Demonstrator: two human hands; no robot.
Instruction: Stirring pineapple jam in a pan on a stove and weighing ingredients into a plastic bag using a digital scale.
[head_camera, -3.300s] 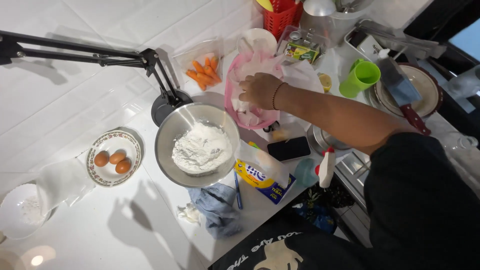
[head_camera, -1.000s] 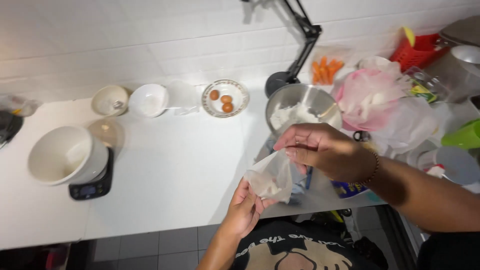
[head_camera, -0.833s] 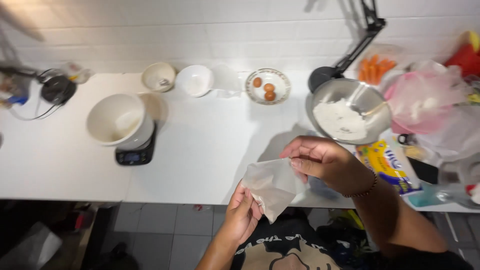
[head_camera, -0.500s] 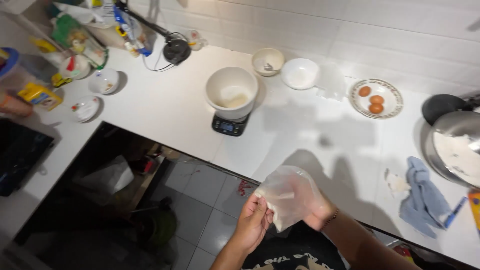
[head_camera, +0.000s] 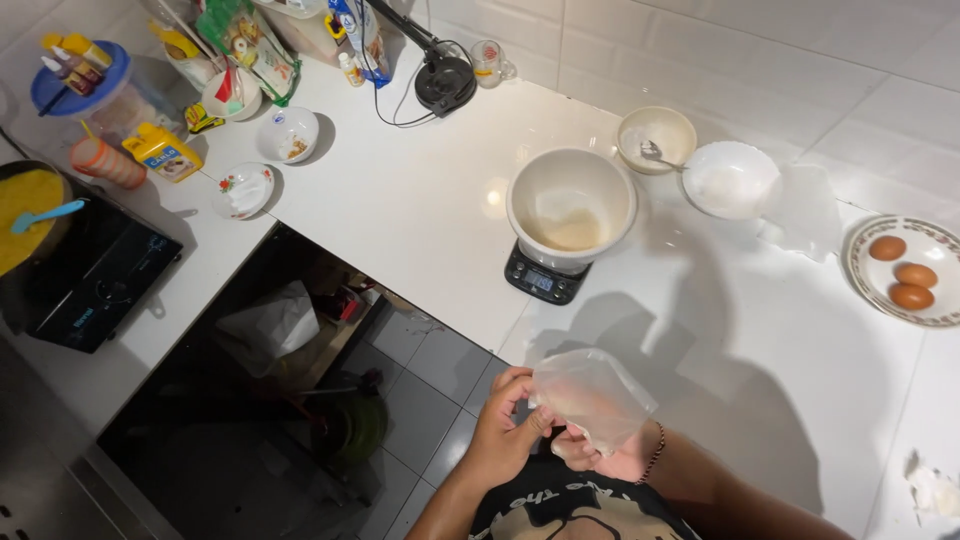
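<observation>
Plastic bag (head_camera: 592, 398) (contents unclear) held by both hands; bowl (head_camera: 571, 207) holds batter.

Plastic bag (head_camera: 592, 398): clear, faintly milky, at 6 o'clock. Counter (head_camera: 420, 210): glossy white. Wall tiles (head_camera: 760, 60): white. Large bowl (head_camera: 571, 206): white, pale cream inside, centre. Scale (head_camera: 543, 281): black. Eggs (head_camera: 899, 274): brown, 3 o'clock, on plate (head_camera: 868, 287), white with patterned rim. Small saucer (head_camera: 243, 190): white, floral print, 10 o'clock. Cooktop (head_camera: 85, 285): black. Pan contents (head_camera: 20, 200): yellow, with light blue spatula (head_camera: 45, 215). Tub lid (head_camera: 75, 85): blue, 11 o'clock. Bracelet (head_camera: 655, 452): dark beads.
</observation>
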